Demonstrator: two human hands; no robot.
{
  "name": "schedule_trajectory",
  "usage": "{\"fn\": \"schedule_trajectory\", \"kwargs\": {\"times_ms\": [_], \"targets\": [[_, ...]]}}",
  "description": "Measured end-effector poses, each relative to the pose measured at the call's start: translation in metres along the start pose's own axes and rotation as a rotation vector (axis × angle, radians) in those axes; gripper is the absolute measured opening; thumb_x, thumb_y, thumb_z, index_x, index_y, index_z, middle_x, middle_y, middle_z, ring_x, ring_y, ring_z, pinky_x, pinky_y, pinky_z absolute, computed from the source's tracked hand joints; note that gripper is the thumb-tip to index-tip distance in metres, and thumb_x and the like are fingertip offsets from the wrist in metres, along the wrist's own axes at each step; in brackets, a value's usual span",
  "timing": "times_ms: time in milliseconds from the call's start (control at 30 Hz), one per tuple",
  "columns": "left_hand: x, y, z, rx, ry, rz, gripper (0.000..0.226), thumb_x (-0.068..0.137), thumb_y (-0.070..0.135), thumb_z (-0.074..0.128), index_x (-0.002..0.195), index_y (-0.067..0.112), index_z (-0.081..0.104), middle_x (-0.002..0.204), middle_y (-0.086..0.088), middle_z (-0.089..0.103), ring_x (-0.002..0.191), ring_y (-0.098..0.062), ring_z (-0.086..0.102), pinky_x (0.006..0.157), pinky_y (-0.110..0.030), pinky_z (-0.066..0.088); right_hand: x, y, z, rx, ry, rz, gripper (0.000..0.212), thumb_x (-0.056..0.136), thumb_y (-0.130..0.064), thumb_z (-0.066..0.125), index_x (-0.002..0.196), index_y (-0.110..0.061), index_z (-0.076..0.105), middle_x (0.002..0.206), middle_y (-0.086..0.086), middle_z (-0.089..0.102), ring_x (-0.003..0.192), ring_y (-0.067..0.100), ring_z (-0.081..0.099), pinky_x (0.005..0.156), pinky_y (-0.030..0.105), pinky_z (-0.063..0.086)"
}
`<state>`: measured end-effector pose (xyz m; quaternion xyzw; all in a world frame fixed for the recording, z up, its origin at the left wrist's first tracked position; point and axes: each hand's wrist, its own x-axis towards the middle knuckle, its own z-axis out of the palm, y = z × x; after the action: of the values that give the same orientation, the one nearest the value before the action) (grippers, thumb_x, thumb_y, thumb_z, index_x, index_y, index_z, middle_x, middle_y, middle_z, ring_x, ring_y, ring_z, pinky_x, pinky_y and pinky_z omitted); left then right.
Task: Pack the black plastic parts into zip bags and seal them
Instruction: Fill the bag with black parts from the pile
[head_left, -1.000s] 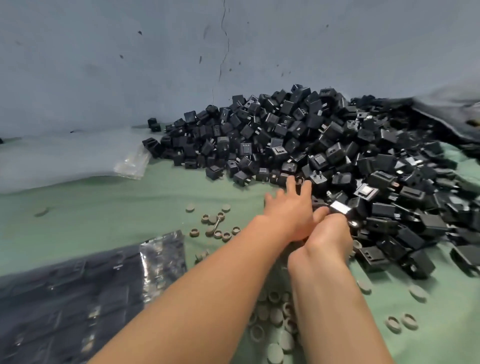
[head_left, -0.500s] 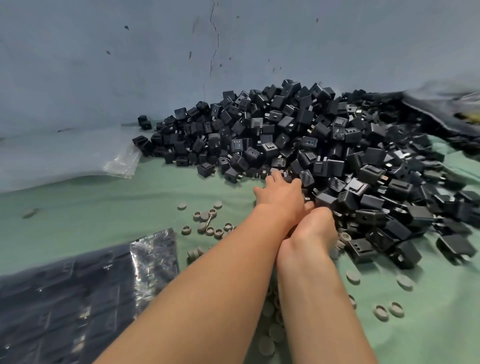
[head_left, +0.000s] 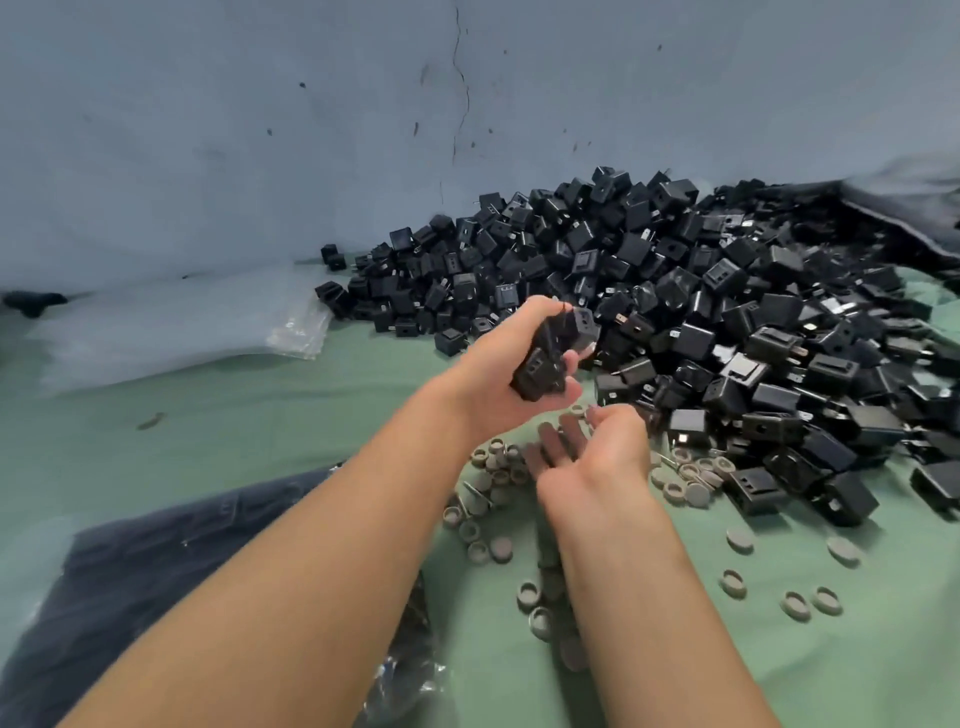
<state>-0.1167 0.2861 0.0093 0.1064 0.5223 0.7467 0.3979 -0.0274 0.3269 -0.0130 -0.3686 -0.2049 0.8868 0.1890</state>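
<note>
Beside the pile (head_left: 701, 291), the left grip (head_left: 511, 382) clutches a fistful of parts (head_left: 558, 345) while the right grip (head_left: 597, 449) waits wide and empty, palm up just below, likely to catch strays

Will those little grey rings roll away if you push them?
Probably not: the rings lie flat, so they would likely just slide. The green cloth looks soft and may slow them. Tipped on edge, their round shape might roll.

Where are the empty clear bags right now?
Head view: the clear bags lie flat left of centre, at the foot of the blue wall, just left of the pile of black parts.
</note>
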Motion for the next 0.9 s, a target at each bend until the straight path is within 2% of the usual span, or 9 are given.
{"fn": "schedule_trajectory", "kwargs": {"times_ms": [67, 133, 300, 467, 567, 667, 767, 833, 900], "targets": [[-0.025, 0.006, -0.016, -0.319, -0.106, 0.017, 0.028, 0.090, 0.030, 0.061, 0.108, 0.010, 0.059, 0.104, -0.014, 0.061, 0.072, -0.015, 0.054, 0.064, -0.026, 0.044, -0.012, 0.010, 0.008, -0.015, -0.081, 0.049, 0.032, 0.095, -0.022, 0.039, 0.116, -0.015, 0.063, 0.116, 0.005, 0.065, 0.107, 0.025, 0.062, 0.095, 0.041, 0.048], [-0.052, 0.008, -0.031, -0.435, -0.152, 0.054, 0.035, 0.091, 0.032, 0.059, 0.113, 0.005, 0.059, 0.107, -0.014, 0.059, 0.074, -0.014, 0.053, 0.064, -0.025, 0.043, -0.029, 0.023, 0.020, -0.001, -0.182, 0.075, 0.040, 0.095, -0.023, 0.038, 0.124, -0.013, 0.063, 0.123, 0.009, 0.068, 0.117, 0.031, 0.062, 0.106, 0.051, 0.044], [-0.118, 0.010, -0.066, -0.519, -0.093, 0.170, 0.046, 0.092, 0.037, 0.056, 0.107, -0.005, 0.066, 0.108, -0.013, 0.061, 0.077, -0.014, 0.052, 0.065, -0.024, 0.041, -0.072, 0.064, 0.051, 0.087, -0.354, 0.101, 0.028, 0.096, -0.022, 0.040, 0.099, -0.010, 0.066, 0.098, 0.007, 0.064, 0.093, 0.024, 0.063, 0.098, 0.042, 0.053], [-0.175, 0.019, -0.098, -0.545, 0.049, 0.286, 0.039, 0.087, 0.036, 0.062, 0.105, 0.002, 0.067, 0.105, -0.013, 0.064, 0.075, -0.016, 0.054, 0.061, -0.027, 0.041, -0.111, 0.113, 0.063, 0.004, -0.429, 0.106, 0.037, 0.094, -0.024, 0.045, 0.119, -0.011, 0.069, 0.107, 0.010, 0.066, 0.105, 0.025, 0.066, 0.104, 0.041, 0.051], [-0.198, 0.023, -0.107, -0.316, 0.282, 0.363, 0.027, 0.082, 0.042, 0.066, 0.096, 0.019, 0.070, 0.096, -0.008, 0.061, 0.070, -0.015, 0.052, 0.060, -0.027, 0.041, -0.125, 0.138, 0.066, -0.051, -0.481, 0.151, 0.036, 0.093, -0.032, 0.047, 0.119, -0.019, 0.069, 0.104, 0.010, 0.067, 0.093, 0.020, 0.064, 0.095, 0.038, 0.053], [-0.213, 0.019, -0.107, 0.139, 0.622, 0.499, 0.017, 0.079, 0.042, 0.065, 0.092, 0.033, 0.070, 0.088, 0.003, 0.064, 0.072, -0.013, 0.057, 0.066, -0.031, 0.048, -0.132, 0.160, 0.068, -0.065, -0.530, 0.258, 0.039, 0.093, -0.040, 0.046, 0.114, -0.020, 0.071, 0.112, 0.011, 0.074, 0.102, 0.026, 0.071, 0.095, 0.041, 0.054], [-0.225, 0.006, -0.115, 0.648, 0.778, 0.635, 0.026, 0.087, 0.034, 0.061, 0.111, 0.043, 0.060, 0.104, 0.007, 0.067, 0.091, -0.007, 0.064, 0.083, -0.029, 0.053, -0.134, 0.180, 0.070, -0.081, -0.583, 0.312, 0.036, 0.092, -0.040, 0.046, 0.103, -0.017, 0.071, 0.081, 0.005, 0.073, 0.070, 0.019, 0.071, 0.061, 0.026, 0.058], [-0.231, -0.003, -0.120, 0.676, 0.828, 0.686, 0.032, 0.089, 0.033, 0.059, 0.119, 0.044, 0.054, 0.114, 0.008, 0.062, 0.102, -0.005, 0.061, 0.090, -0.030, 0.052, -0.133, 0.186, 0.069, -0.118, -0.603, 0.338, 0.037, 0.092, -0.040, 0.046, 0.111, -0.020, 0.070, 0.079, 0.003, 0.069, 0.064, 0.018, 0.067, 0.053, 0.023, 0.054], [-0.236, -0.010, -0.121, 0.676, 0.899, 0.755, 0.030, 0.089, 0.037, 0.055, 0.116, 0.049, 0.050, 0.115, 0.018, 0.054, 0.110, -0.006, 0.056, 0.093, -0.030, 0.050, -0.130, 0.191, 0.065, -0.138, -0.606, 0.357, 0.037, 0.093, -0.038, 0.047, 0.119, -0.021, 0.067, 0.082, 0.004, 0.069, 0.066, 0.018, 0.067, 0.055, 0.024, 0.054]]}}
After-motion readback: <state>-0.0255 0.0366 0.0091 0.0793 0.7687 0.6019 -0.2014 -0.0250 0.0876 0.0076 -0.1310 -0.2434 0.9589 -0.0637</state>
